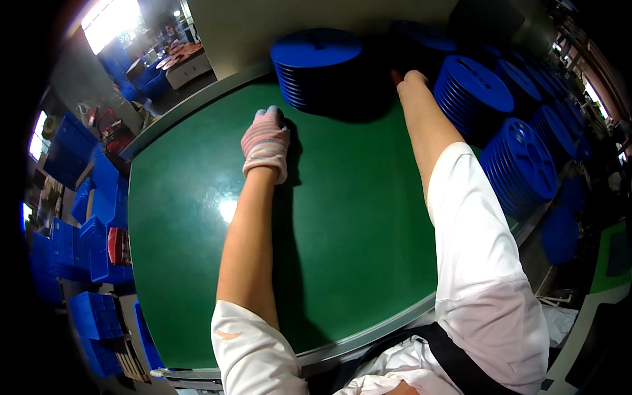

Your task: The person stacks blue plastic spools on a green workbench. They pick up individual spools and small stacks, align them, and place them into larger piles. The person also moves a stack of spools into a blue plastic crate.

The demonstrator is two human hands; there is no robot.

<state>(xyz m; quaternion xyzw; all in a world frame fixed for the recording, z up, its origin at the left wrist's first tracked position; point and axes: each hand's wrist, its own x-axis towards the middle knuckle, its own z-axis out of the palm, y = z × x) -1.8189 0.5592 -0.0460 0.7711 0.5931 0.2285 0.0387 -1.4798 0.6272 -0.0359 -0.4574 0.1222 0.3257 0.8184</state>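
Note:
My left hand (265, 141) wears a pink striped knit glove with pale grey-blue fingertips. It reaches out over the green tabletop (355, 217), its fingers slightly bent and nothing visible in them. Just beyond it, at the far edge, stands a stack of round blue plastic discs (316, 49), its right side in deep shadow. My bare right hand (413, 80) reaches further out, between that stack and another stack of blue discs (474, 85). Its fingers look closed, partly lost in the dark. Beside them shows a small dark red thing (396, 76) that I cannot make out.
More stacks of ribbed blue discs (519, 164) crowd the right edge of the table. Blue plastic crates (95, 313) stand on the floor to the left, with a red item (118, 245) among them. A pale wall (250, 26) rises behind the table.

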